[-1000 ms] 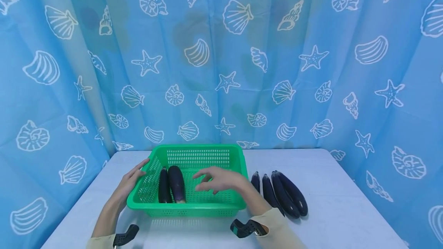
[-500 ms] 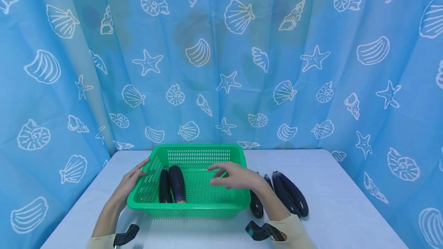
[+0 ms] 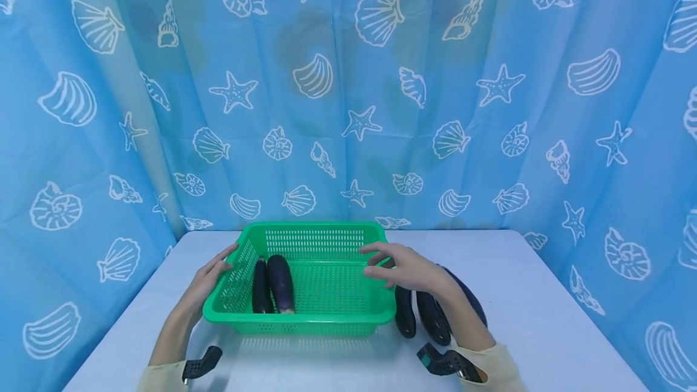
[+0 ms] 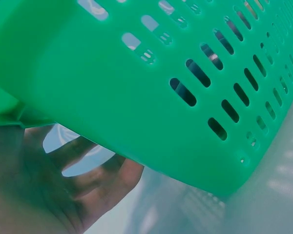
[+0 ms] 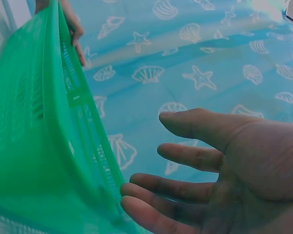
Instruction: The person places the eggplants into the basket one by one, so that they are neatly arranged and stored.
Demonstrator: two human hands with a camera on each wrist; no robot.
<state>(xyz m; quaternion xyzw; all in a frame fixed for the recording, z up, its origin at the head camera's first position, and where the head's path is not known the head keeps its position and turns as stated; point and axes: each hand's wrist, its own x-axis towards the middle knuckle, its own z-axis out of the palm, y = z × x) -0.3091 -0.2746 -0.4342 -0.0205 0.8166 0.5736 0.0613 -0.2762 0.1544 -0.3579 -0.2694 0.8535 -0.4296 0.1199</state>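
Observation:
A green plastic basket (image 3: 299,317) with slotted walls stands on the table. Two dark purple eggplants lie side by side in its left part: a slim eggplant (image 3: 262,286) and a thicker eggplant (image 3: 281,283). My left hand (image 3: 206,280) holds the basket's left rim; in the left wrist view its fingers (image 4: 105,187) reach below the rim, against the outer wall. My right hand (image 3: 400,265) hovers at the right rim, fingers spread and loosely bent with nothing in them. Below it, outside the basket, lie an eggplant (image 3: 405,313) and another eggplant (image 3: 432,319).
Further right, an eggplant (image 3: 472,298) is partly hidden behind my right forearm. A white cloth covers the table (image 3: 544,319). Behind it hangs a blue curtain (image 3: 381,89) with white shells and starfish.
My right hand has moved right, from over the basket's interior to its right rim, and its forearm now covers part of the eggplants there. The left hand has kept its place.

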